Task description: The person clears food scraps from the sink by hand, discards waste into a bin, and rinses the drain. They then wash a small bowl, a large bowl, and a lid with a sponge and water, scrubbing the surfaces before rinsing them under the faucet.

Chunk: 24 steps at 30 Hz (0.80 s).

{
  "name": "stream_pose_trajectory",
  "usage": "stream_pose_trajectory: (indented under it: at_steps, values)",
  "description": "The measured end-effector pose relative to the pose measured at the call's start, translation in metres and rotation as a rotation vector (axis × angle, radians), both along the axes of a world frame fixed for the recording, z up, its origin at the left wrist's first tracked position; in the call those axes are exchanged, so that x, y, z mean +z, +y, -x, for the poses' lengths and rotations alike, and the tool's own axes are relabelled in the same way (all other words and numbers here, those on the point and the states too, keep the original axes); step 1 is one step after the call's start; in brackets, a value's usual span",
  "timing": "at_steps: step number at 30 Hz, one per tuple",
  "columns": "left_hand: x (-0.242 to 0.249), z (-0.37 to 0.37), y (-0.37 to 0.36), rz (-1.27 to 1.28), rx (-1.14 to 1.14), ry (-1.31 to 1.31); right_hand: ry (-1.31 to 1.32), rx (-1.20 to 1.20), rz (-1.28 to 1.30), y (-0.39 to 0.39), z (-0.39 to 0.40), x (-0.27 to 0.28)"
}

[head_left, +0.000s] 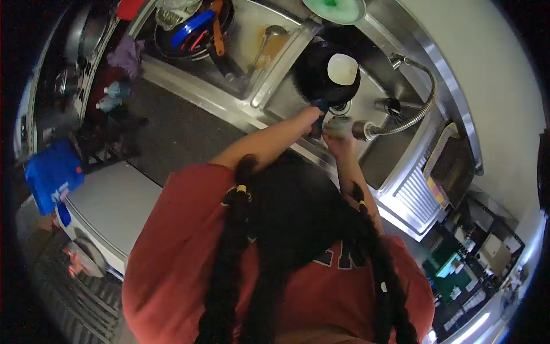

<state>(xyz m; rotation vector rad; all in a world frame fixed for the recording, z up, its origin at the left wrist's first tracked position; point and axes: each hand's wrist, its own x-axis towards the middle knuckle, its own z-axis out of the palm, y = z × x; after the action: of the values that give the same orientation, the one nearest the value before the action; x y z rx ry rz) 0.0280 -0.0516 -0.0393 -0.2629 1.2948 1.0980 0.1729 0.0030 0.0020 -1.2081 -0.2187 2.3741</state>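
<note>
My left hand (312, 116) is wrapped round the dark handle (319, 129) of a black pan (314, 69), which rests in the right-hand sink basin. Inside the pan lies a small pale square dish (342, 69). Close beside it, my right hand (339, 142) is closed on the spray head (362, 131) at the end of a flexible metal hose (423, 109). The spray head is over the basin's near side, next to the pan handle. Motion blurs the tip of the spray head and part of my right fingers.
The left basin holds a stacked pan (220, 49) with utensils and a ladle (269, 35). A bowl of green liquid (337, 8) stands at the far edge. A ribbed metal drainboard (415, 200) is at right, a blue bag (52, 172) at left.
</note>
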Motion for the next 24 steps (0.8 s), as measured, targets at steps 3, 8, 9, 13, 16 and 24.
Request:
stream_pose_trajectory:
  at_steps: [3, 8, 9, 13, 16, 24]
  values:
    - [-0.036, -0.039, 0.020, -0.124, 0.032, -0.262, 0.002, 0.087, -0.051, 0.015, -0.005, -0.018]
    - [0.012, -0.055, 0.019, -0.295, 0.484, -0.434, 0.198, 0.415, -0.221, 0.022, -0.001, 0.002]
    - [0.020, -0.057, 0.016, -0.297, 0.534, -0.420, 0.202, 0.457, -0.214, 0.022, 0.000, -0.001]
    - [-0.058, -0.082, 0.040, -0.228, 0.576, -0.300, -0.131, 0.647, -0.388, 0.027, -0.009, -0.015]
    - [-0.006, -0.086, 0.021, -0.217, 0.644, -0.251, -0.115, 0.529, -0.396, 0.030, -0.014, -0.029]
    - [-0.066, -0.090, 0.054, 0.215, 0.655, 0.151, -0.013, 0.638, -0.307, 0.056, -0.021, -0.019]
